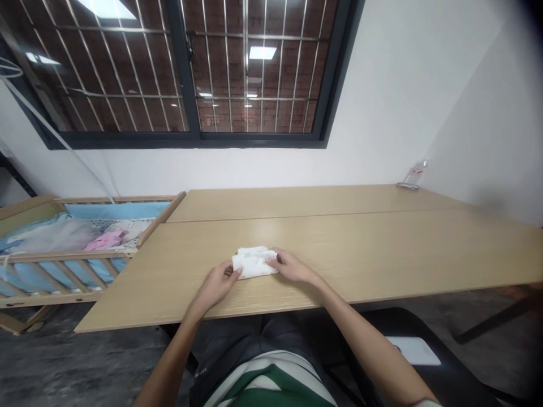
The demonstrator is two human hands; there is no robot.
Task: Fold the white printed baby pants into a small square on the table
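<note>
while pressed between both hands near the front edge of the long pale wooden table [382, 249], sits flat as a small folded white cloth bundle [253, 263], soft and thin by the look of it. left hand [218, 284] at its near left corner, fingers curled narrow with the thumb tip on the fabric; right hand [291, 265] at its right edge, fingers laid close together over the fold. probably very light and limp, no stiffness to speak of, likely to unfold or sag if lifted by one corner; best pinched at two opposite edges or slid flat on the smooth top. not fragile, not slippery. beyond the table, a white wall and a wide dark-framed window with metal bars [190, 73] over red brick. at the left, a light wooden baby cot with blue lining [63, 249] holding pink and white bedding. a small clear plastic stand [413, 178] far back on the table
</note>
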